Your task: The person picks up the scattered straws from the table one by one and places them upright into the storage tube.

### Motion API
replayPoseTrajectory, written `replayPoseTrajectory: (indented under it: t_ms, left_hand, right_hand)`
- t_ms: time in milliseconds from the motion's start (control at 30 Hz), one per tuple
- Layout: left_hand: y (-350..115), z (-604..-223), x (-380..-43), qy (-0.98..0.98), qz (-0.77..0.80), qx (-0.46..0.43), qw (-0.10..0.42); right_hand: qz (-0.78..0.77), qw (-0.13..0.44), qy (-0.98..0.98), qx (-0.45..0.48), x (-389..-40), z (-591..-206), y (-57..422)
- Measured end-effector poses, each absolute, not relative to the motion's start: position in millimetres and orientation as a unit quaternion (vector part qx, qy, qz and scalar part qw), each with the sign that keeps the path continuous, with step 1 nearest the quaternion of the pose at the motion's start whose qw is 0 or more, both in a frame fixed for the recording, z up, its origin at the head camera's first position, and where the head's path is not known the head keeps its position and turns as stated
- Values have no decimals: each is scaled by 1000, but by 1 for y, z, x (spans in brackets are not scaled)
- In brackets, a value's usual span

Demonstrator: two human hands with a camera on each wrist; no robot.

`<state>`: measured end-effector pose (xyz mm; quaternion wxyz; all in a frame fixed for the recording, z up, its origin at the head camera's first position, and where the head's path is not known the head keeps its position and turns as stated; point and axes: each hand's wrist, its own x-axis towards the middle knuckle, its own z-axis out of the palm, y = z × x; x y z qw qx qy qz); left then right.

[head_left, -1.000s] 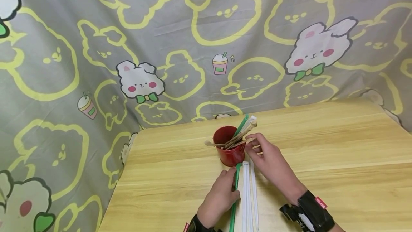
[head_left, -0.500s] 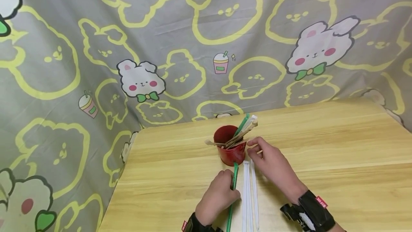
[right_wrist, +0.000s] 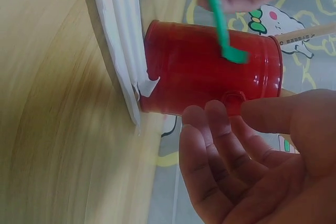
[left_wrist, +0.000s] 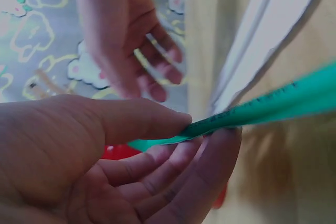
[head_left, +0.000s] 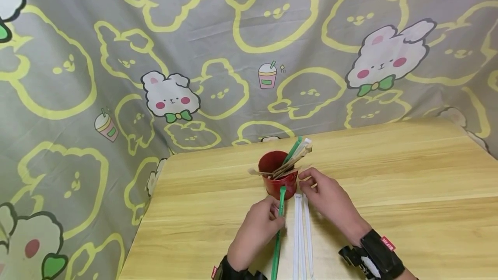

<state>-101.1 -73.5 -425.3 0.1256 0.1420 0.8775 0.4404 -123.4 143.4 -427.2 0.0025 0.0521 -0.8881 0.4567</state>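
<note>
My left hand (head_left: 253, 230) pinches a green paper-wrapped straw (head_left: 277, 249) between thumb and fingers. Dark print runs along its wrapper (left_wrist: 262, 103) in the left wrist view. The straw's upper end is raised in front of a small red bucket (head_left: 277, 190), which stands upright holding a green straw (head_left: 292, 149), a white straw and several brown sticks (head_left: 292, 162). Beside the bucket's right side is my right hand (head_left: 330, 200), fingers loosely bent with nothing between them. Whether its fingertips touch the bucket, I cannot tell.
Several white paper-wrapped straws (head_left: 297, 237) lie side by side on the wooden table (head_left: 194, 228), just in front of the bucket. Behind and to the left of the table hangs a grey curtain (head_left: 218, 46) with rabbit prints.
My left hand has shifted left and slightly away from me, and the green straw's far end has risen from near the bucket's base to in front of its wall. My right hand barely moved.
</note>
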Motion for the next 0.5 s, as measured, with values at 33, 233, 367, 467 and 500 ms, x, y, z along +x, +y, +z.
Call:
replayPoseTrajectory:
  t_ms: [33, 233, 367, 467, 500]
  left_hand:
    - [-75, -422, -101, 874, 447, 142, 124]
    - [-84, -408, -102, 870, 462, 146, 93]
    - [-85, -399, -102, 867, 473, 147, 45]
    - [-85, -393, -102, 848, 508, 149, 1]
    - [-84, -392, -102, 839, 522, 150, -17]
  right_hand:
    - [455, 2, -889, 53, -124, -427, 143]
    - [455, -4, -888, 60, -124, -428, 142]
    - [453, -10, -889, 59, -123, -427, 142]
    - [453, -14, -889, 62, -122, -426, 143]
    - [454, -15, -889, 65, -122, -427, 143]
